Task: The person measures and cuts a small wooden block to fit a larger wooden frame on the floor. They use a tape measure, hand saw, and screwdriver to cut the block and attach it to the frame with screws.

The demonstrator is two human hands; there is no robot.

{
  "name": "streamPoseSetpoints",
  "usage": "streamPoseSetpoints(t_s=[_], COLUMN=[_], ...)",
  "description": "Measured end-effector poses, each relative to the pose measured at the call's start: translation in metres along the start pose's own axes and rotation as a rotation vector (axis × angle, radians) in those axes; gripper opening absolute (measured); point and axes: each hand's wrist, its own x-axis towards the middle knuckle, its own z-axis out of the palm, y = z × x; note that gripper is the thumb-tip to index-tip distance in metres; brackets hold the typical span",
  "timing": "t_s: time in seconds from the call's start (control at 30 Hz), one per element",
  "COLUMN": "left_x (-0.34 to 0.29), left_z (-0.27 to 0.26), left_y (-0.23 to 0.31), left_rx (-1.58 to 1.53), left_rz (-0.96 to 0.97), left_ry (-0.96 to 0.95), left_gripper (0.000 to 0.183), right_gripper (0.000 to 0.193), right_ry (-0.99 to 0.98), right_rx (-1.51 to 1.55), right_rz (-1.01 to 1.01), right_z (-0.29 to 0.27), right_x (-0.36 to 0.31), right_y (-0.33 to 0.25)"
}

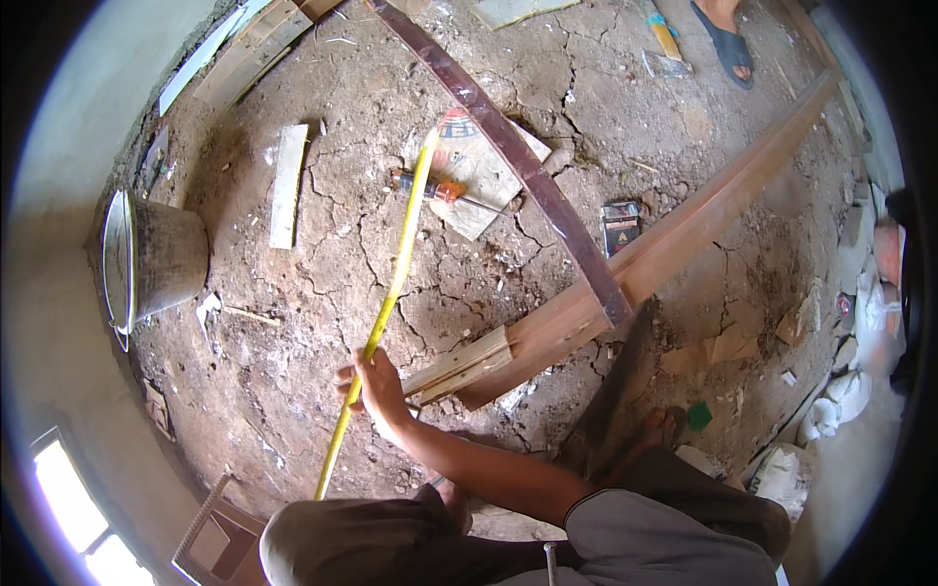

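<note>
My right hand [379, 393] reaches in from the lower right, its fingers closed around the yellow blade of a tape measure [403, 256]. The blade runs from beside my knee up to a piece of cardboard [475, 221], passing over a screwdriver [445, 188] with an orange and black handle. Just right of my hand lies a short light wood strip [464, 363], against a long reddish-brown plank [684, 227]. A narrow dark red board [523, 161] rests with its near end on that plank. My left hand is not in view.
A bucket [168, 256] lies on its side at the left wall. Far right, a person's sandalled foot [728, 44] stands near a hatchet-like tool [666, 49]. A small dark box [620, 227] sits beside the plank. A dark blade-like shape [618, 386] lies near my leg. The earth floor is cracked.
</note>
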Motion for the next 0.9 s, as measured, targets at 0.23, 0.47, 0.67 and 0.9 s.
streamPoseSetpoints(t_s=[0.23,0.47,0.67,0.9], left_x=[0.035,0.134,0.21,0.15], left_z=[0.024,0.05,0.07,0.101], left_y=[-0.028,-0.004,0.168,0.387], left_rx=[-0.038,-0.099,-0.192,-0.141], left_rz=[0.021,0.275,0.821,1.244], left_ry=[0.06,0.156,0.099,-0.493], left_gripper=[0.024,0.022,0.02,0.023], right_gripper=[0.022,0.027,0.06,0.025], right_ry=[0.106,0.321,0.466,0.743], right_rx=[0.108,0.279,-0.081,-0.529], right_rz=[-0.187,-0.445,-0.589,-1.083], right_z=[-0.008,-0.08,-0.148,-0.232], right_x=[0.038,0.039,0.009,-0.077], right_y=[-0.101,-0.162,-0.193,-0.286])
